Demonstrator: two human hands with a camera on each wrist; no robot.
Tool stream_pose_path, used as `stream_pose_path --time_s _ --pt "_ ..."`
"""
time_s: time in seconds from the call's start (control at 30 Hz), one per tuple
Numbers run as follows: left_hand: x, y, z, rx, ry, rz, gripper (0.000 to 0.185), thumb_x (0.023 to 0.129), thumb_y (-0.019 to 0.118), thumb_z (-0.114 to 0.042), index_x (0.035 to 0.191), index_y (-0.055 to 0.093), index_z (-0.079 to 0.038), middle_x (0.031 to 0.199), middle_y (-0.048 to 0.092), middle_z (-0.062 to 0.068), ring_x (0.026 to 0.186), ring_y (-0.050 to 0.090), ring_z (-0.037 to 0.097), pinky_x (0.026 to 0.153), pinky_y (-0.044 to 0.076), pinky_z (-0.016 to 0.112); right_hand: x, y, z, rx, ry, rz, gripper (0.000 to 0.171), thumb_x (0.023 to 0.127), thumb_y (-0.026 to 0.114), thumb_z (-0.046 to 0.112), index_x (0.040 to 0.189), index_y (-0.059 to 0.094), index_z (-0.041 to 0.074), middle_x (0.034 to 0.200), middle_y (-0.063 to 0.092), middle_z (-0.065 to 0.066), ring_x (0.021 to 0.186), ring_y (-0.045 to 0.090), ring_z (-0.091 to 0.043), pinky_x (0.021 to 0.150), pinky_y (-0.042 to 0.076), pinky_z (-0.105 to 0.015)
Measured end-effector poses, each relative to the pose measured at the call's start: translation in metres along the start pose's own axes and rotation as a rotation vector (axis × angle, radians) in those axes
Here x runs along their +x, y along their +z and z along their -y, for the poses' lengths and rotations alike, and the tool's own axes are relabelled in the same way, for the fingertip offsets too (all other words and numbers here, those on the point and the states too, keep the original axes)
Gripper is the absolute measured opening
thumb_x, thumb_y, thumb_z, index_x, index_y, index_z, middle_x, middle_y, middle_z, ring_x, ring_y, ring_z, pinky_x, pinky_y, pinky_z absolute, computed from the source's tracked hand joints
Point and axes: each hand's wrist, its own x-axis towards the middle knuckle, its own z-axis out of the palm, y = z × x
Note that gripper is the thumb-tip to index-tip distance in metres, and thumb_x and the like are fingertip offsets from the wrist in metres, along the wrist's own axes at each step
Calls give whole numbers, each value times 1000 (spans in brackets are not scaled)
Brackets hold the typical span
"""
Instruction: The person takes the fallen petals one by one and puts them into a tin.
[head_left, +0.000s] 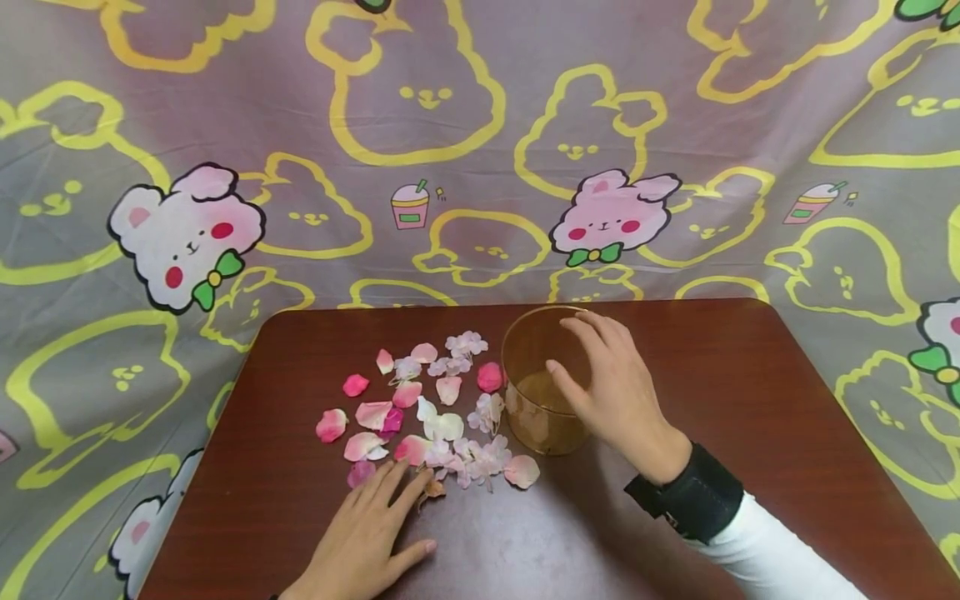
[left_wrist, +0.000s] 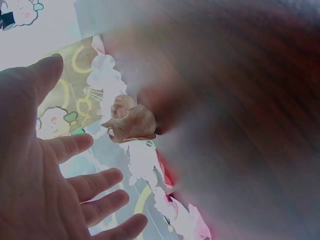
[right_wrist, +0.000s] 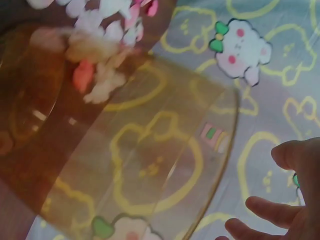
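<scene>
An amber see-through glass container (head_left: 546,429) stands upright on the table, with no petals visible inside. My right hand (head_left: 618,392) is beside its rim, thumb and fingers spread; in the right wrist view the fingertips are apart from the glass wall (right_wrist: 150,160). Left of the container lie loose pink and white petals (head_left: 373,414) and pale flower clusters (head_left: 480,458). My left hand (head_left: 367,533) is at the near edge of these petals, fingers extended and holding nothing. Close to its fingertips sits a brown dried petal (left_wrist: 132,122), also seen by the index finger in the head view.
The dark red-brown wooden table (head_left: 750,400) has rounded far corners. Behind and around it hangs a grey cloth (head_left: 480,100) printed with yellow outlines and white rabbits. A black band (head_left: 701,492) wraps the right wrist over a white sleeve (head_left: 772,550).
</scene>
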Motion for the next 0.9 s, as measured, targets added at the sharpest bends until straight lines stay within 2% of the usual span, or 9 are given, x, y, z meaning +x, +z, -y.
stream_pose_path --time_s 0.13,0.33,0.47,0.6,0.67,0.77,0.83,0.9 --pt "1 2 -1 5 6 -2 83 85 67 -65 152 44 -22 154 47 14 141 45 37 116 37 58 8 0 -15 -43 23 1 55 89 77 29 134 59 3 136 58 -19 130 49 -38 108 43 -53" --pt "3 2 -4 -33 -23 54 84 85 67 -66 152 44 -23 155 45 12 142 43 36 115 37 60 17 5 -36 -93 65 28 55 91 74 29 134 57 0 133 58 -21 127 49 -39 106 43 -55" --pt "5 2 -5 -53 -32 84 84 85 66 -66 153 44 -23 157 43 12 143 41 36 115 36 62 23 8 -46 -86 115 88 60 91 73 31 139 54 1 136 57 -22 126 49 -41 105 44 -57" --pt "4 1 -7 -62 -40 100 84 85 65 -68 153 43 -23 159 42 11 144 40 36 115 35 62 29 13 -55 -91 185 185 65 94 69 35 145 47 2 139 58 -23 124 55 -43 102 48 -58" --pt "4 1 -7 -69 -45 107 84 85 65 -68 153 43 -24 159 41 10 144 40 36 115 35 62 32 16 -59 -105 219 228 65 95 66 37 146 46 2 136 61 -24 119 61 -42 97 52 -57" --pt "4 0 -7 -81 -49 125 85 84 64 -70 153 43 -24 159 41 10 144 40 35 115 35 63 35 20 -64 -135 254 264 61 97 64 38 143 48 1 125 68 -23 99 69 -38 80 58 -52" --pt "3 -1 -7 -89 -52 140 86 84 63 -72 153 43 -25 159 41 9 144 40 35 115 34 63 37 21 -66 -153 268 265 55 98 63 36 139 52 1 111 71 -21 83 68 -34 66 56 -47" --pt "3 -1 -7 -95 -55 152 87 83 62 -73 153 43 -25 159 41 9 144 39 35 115 34 64 39 23 -68 -176 276 259 50 99 61 35 135 55 1 95 70 -18 70 63 -30 55 49 -41"
